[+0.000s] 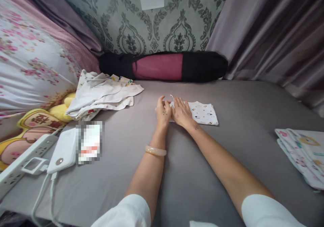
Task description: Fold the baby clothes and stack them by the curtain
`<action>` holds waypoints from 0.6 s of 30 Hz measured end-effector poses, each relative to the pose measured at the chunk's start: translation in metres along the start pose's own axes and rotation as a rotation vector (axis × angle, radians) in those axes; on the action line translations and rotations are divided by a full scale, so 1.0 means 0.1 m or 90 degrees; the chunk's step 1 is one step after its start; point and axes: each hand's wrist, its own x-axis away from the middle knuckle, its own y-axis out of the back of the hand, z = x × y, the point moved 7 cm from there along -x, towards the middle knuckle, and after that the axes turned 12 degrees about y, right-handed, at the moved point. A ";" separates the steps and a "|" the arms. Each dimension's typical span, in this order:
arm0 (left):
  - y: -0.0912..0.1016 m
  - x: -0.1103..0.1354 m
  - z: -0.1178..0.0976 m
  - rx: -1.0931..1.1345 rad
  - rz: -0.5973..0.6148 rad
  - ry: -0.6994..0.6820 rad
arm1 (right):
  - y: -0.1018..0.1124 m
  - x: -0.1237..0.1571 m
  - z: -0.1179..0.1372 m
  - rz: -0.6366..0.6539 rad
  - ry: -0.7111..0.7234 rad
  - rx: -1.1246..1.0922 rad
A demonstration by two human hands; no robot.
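Note:
A small folded white cloth printed with little coloured figures lies on the grey sheet in front of me; it looks like a baby garment, with a thin white tie sticking out at its far left. My right hand rests flat on the left part of this cloth, fingers stretched out. Close beside it, my left hand stands on its edge at the cloth's left end, fingers slightly bent and thumb apart. The cloth beneath my hands is hidden. A pale bangle circles my left forearm.
At the left lie a loose pile of white garments, a yellow plush cushion, a power strip and a cabled white power bank. Folded printed cloths lie at the right. A long black-and-pink bag lies along the wall.

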 end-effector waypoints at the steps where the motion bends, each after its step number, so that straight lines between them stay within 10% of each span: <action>1: -0.06 0.03 -0.01 -0.037 0.031 -0.013 | 0.00 0.04 -0.05 0.008 -0.007 0.008; 18: -0.31 0.23 -0.23 -0.463 0.097 -0.190 | 0.03 0.19 -0.39 0.001 -0.016 -0.017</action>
